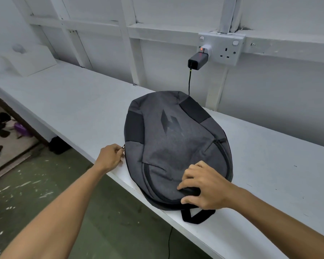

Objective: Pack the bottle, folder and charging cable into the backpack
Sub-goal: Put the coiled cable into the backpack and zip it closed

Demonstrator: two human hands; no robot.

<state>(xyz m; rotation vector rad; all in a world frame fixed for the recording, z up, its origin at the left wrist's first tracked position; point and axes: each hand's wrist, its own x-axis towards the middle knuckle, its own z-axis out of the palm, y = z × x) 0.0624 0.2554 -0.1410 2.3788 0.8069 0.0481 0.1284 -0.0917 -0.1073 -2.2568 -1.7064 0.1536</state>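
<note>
Head camera looks forward and down, close over the white shelf.

Backpack: heathered grey, black panels, dark emblem. Shelf: white. Charger: black, red indicator lit. Socket: white. Floor: green, white-speckled.
</note>
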